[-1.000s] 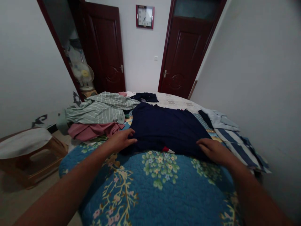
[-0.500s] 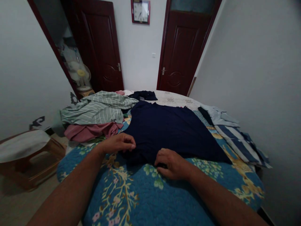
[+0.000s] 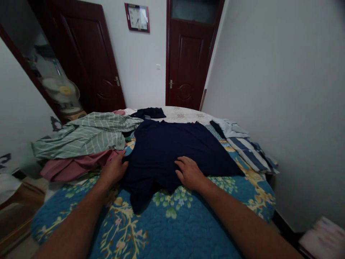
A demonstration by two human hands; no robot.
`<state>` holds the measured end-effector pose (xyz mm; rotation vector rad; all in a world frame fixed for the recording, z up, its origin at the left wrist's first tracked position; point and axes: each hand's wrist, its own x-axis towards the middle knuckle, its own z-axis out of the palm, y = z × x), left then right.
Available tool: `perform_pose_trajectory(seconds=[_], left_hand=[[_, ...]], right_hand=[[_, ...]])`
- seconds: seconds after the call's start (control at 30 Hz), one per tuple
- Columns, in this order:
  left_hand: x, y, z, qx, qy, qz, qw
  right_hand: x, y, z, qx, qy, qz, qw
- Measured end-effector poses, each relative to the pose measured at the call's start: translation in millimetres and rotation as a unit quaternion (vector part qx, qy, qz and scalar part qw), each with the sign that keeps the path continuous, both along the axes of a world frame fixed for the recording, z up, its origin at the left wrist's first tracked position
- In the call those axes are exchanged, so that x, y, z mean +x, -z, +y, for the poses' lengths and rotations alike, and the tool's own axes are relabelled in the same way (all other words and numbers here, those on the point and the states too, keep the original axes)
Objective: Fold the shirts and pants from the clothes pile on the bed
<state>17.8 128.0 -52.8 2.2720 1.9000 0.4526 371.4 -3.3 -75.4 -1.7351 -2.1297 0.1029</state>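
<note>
A navy shirt (image 3: 172, 144) lies spread across the bed, its near left part bunched and a pointed flap hanging toward me. At its left edge is my left hand (image 3: 114, 169), with a bit of the dark cloth between thumb and fingers. My right hand (image 3: 190, 173) rests on the near edge of the shirt, palm down, fingers apart and holding nothing. Both forearms reach in from the bottom of the view.
Left of the shirt is a heap with a green striped garment (image 3: 91, 133) over a pink cloth (image 3: 78, 164). To the right lie a striped folded garment (image 3: 249, 153) and a light grey one (image 3: 230, 128). Another dark garment (image 3: 151, 113) sits behind. A flowered quilt (image 3: 183, 230) covers the bed.
My left hand has moved left to the shirt's edge. My right hand has opened and lies flatter on the cloth. The near flap reaches further toward me; the view has turned right.
</note>
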Motion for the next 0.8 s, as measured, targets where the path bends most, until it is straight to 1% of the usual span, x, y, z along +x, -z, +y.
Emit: perform_pose_trajectory(seconds=[0.13, 0.17, 0.2, 0.27, 0.33, 0.37, 0.4, 0.47, 0.5, 0.53, 0.6, 0.67, 0.73, 0.8], left_hand=[[-12, -2.0, 5, -0.03, -0.038, 0.035, 0.998], [-12, -3.3, 4, -0.025, -0.04, 0.045, 0.998], [-12, -5.2, 2, -0.005, -0.036, 0.055, 0.998], [-6, -10.1, -5, 0.061, -0.014, 0.071, 0.995], [6, -15.8, -15, 0.122, 0.042, 0.059, 0.99], [14, -18.3, -22, 0.13, 0.088, 0.037, 0.987], [23, -20.0, -29, 0.118, 0.143, 0.009, 0.983], [42, -20.6, -47, 0.058, 0.262, -0.047, 0.962], [52, -19.3, -56, 0.027, 0.31, -0.061, 0.948], [61, -17.4, -65, 0.004, 0.346, -0.063, 0.936], [76, -12.5, -80, -0.019, 0.384, -0.052, 0.922], [84, -9.0, -88, -0.028, 0.394, -0.036, 0.918], [86, -9.2, -89, -0.042, 0.4, -0.026, 0.915], [84, -13.5, -87, -0.067, 0.412, -0.026, 0.908]], right_hand=[[1, -4.0, -2, -0.058, 0.065, -0.018, 0.996], [4, -5.6, -1, -0.072, 0.08, -0.02, 0.994], [9, -7.1, 0, -0.085, 0.094, -0.022, 0.992], [24, -9.8, 4, -0.111, 0.128, -0.024, 0.985], [46, -11.9, 8, -0.137, 0.172, -0.024, 0.975], [59, -12.7, 10, -0.15, 0.195, -0.025, 0.969], [74, -13.5, 12, -0.161, 0.22, -0.026, 0.962], [105, -14.6, 14, -0.175, 0.272, -0.03, 0.946], [120, -15.2, 14, -0.178, 0.3, -0.032, 0.937], [134, -15.6, 13, -0.178, 0.329, -0.033, 0.927], [159, -16.4, 11, -0.175, 0.379, -0.033, 0.908], [176, -16.6, 10, -0.171, 0.41, -0.029, 0.896], [183, -16.1, 10, -0.163, 0.426, -0.025, 0.889], [181, -14.6, 11, -0.145, 0.439, -0.029, 0.887]])
